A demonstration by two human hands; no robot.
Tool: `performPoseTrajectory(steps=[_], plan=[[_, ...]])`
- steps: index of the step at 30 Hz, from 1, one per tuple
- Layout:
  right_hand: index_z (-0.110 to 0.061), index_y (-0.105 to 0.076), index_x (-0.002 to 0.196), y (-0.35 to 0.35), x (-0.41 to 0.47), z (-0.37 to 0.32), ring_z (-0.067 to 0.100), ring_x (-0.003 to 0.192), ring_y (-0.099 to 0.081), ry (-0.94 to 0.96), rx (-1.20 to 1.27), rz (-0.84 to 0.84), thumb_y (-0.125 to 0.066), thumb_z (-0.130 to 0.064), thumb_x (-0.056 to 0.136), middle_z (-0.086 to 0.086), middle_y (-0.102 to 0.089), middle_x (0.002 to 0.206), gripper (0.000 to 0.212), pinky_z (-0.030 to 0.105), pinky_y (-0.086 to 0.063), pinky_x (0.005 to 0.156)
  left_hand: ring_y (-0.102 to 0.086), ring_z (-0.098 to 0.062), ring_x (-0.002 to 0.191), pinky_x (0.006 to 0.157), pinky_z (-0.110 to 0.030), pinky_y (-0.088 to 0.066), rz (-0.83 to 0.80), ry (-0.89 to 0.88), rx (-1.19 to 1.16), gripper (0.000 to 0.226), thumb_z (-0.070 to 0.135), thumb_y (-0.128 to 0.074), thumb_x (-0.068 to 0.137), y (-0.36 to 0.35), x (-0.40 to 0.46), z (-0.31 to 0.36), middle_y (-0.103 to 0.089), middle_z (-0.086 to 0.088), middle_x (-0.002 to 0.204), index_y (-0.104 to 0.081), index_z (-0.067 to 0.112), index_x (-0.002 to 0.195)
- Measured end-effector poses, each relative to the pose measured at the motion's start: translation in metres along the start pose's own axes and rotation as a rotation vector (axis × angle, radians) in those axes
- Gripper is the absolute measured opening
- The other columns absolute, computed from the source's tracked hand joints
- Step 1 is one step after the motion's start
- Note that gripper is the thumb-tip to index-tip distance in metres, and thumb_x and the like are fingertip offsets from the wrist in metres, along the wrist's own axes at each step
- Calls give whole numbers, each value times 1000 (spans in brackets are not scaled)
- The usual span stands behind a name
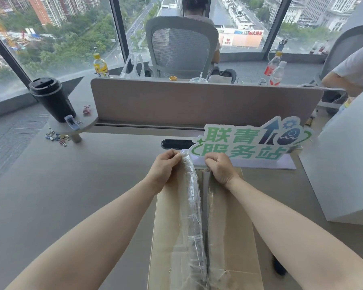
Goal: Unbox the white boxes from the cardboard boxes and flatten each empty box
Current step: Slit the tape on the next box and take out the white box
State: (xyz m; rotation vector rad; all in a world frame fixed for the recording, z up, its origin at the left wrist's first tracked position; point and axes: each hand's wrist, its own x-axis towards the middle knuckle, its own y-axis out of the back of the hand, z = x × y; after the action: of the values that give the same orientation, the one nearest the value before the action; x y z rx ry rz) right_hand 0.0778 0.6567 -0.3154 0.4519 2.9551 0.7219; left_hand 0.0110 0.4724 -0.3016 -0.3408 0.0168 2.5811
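Observation:
A long brown cardboard box (235, 231) lies on the grey desk, running from the near edge toward the far side, its top flaps closed. A strip of clear packing tape (192, 201) is lifted off the centre seam along most of the box's length. My left hand (166, 166) pinches the far end of that tape strip, fingers closed on it. My right hand (219, 167) is closed in a fist and rests on the far end of the right flap, beside the seam. No white box is visible; the inside of the box is hidden.
A green and white sign (252, 141) stands just beyond the box. A tall white box (344, 164) is at the right. A black cup (51, 99) and binder clips (57, 137) sit at the far left. A partition (197, 103) closes the desk's far side; people sit beyond.

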Motion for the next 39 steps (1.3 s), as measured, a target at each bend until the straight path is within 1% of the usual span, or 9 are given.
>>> performPoseTrajectory(steps=[4, 9, 14, 18, 22, 26, 29, 34, 39], plan=[[-3, -31, 52, 2, 2, -1, 18, 57, -27, -7, 21, 0, -43, -16, 68, 8, -28, 54, 24, 34, -20, 58, -49, -15, 66, 63, -29, -39, -38, 3, -26, 22, 17, -53, 100, 2, -2, 4, -57, -2, 73, -58, 16, 79], [-21, -51, 65, 2, 3, 3, 13, 66, -43, 39, -341, -134, -59, -17, 87, -9, -47, 61, 23, 32, -32, 64, -47, -10, 63, 62, -25, -38, -31, -1, 49, 21, 16, -53, 100, -7, 0, 3, -55, 3, 69, -55, 17, 79], [-22, -65, 90, 16, -18, 9, 15, 86, -50, 164, -510, 83, -52, -43, 90, -5, -60, 86, 25, 32, -40, 76, -45, -10, 62, 59, -23, -37, -14, 0, 77, 21, 18, -54, 100, -10, 0, 4, -54, 4, 68, -56, 18, 78], [-15, -50, 78, 21, -21, -6, 17, 78, -46, -4, -266, 99, -57, -51, 80, -3, -52, 77, 36, 34, -40, 70, -47, -10, 63, 60, -22, -38, -5, 7, 102, 20, 20, -55, 100, -10, 0, 5, -56, 5, 69, -58, 18, 80], [-13, -43, 72, 40, -22, -26, 15, 65, -34, -143, 13, -40, -59, -23, 76, -2, -39, 67, 20, 32, -28, 62, -43, -9, 62, 57, -21, -34, -5, 8, 162, 19, 22, -54, 100, -8, 2, 6, -52, 6, 67, -57, 17, 81], [-10, -45, 75, 86, -33, -38, 19, 77, -41, -196, 144, 112, -46, -21, 70, 9, -44, 78, 12, 38, -30, 72, -43, -13, 64, 60, -25, -33, 27, 13, 151, 20, 25, -53, 100, 0, 5, 14, -51, 4, 67, -55, 17, 82], [-14, -54, 91, 121, -46, -34, 19, 82, -49, -249, -29, -5, -57, -16, 85, 9, -57, 91, 7, 33, -38, 73, -46, -10, 65, 65, -23, -35, -35, -22, 161, 30, 31, -49, 100, 0, -2, 27, -50, 3, 67, -51, 15, 75], [-28, -48, 138, 158, -69, -16, 21, 122, -48, -170, -573, 39, -71, -24, 86, -2, -51, 136, 57, 37, -44, 99, -43, -13, 76, 68, -27, -33, -92, -35, 461, 52, 64, -54, 75, 7, -18, 55, -47, 3, 86, -47, 14, 87], [-21, -41, 148, 142, -106, 11, 30, 149, -15, -304, -1095, -44, -55, -46, 94, 8, -14, 164, 62, 43, -21, 120, -51, -17, 114, 92, -28, -38, -116, 4, 521, 58, 27, -64, 88, 45, -28, 73, -49, -5, 130, -40, 20, 141]])
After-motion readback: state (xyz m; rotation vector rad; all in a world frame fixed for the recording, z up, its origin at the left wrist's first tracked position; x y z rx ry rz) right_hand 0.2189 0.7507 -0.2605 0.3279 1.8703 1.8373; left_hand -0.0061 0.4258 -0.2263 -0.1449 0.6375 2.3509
